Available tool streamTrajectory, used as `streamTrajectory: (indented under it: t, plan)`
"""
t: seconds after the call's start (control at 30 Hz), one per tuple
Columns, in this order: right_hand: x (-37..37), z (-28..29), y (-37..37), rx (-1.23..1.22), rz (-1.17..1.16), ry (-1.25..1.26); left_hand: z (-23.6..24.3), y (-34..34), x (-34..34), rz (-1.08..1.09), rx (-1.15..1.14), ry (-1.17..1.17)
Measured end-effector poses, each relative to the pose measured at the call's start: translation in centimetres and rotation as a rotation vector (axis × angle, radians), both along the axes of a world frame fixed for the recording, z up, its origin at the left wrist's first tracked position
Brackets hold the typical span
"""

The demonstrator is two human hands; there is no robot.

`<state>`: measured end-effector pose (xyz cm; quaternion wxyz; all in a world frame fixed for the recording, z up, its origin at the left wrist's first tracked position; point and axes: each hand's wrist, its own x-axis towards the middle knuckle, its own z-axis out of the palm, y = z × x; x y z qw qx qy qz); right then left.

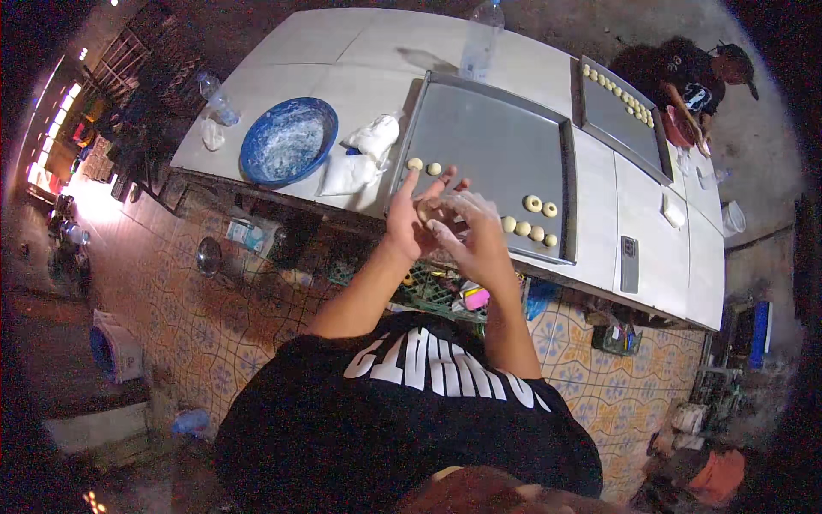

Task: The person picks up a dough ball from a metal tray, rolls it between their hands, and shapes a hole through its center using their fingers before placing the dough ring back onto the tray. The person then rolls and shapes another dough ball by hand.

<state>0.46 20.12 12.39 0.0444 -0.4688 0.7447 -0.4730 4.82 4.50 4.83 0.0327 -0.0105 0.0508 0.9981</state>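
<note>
My left hand [407, 218], palm turned up with fingers slightly curled, meets my flour-dusted right hand [467, 231], which is cupped over it with bent fingers. Whatever lies between them is mostly hidden. Behind them is a large metal tray [488, 128] with small round dough pieces [434, 169] near its left side and more along its lower right, some showing a dimple [533, 204]. To the left sit white plastic bags [372, 137] with pale contents and a blue bowl [287, 141] coated in white flour.
A second tray [616, 137] of dough rounds is at right, where a co-worker [702, 77] bends over the far end of the tiled table [591, 197]. Plastic bottles [484, 38], a dark phone-like object [629, 261], a white pail [733, 218] and crates [437, 287] below also show.
</note>
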Motion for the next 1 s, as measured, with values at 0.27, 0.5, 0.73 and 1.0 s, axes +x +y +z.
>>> streamTrajectory:
  t: [0.27,0.5,0.73,1.0]
  plan:
    - [0.2,1.3,0.2,0.087,-0.133,0.327,3.5,0.0,0.0,0.067,-0.120,-0.099]
    - [-0.4,0.8,0.2,0.183,-0.147,0.348,3.3,0.0,-0.9,0.074,-0.191,-0.143]
    - [-0.8,-0.1,0.2,0.250,-0.220,0.393,0.0,-0.6,-2.4,-0.003,-0.120,0.005]
    - [-1.6,0.8,0.4,0.263,-0.182,0.352,1.7,0.2,-2.6,0.011,-0.222,-0.157]
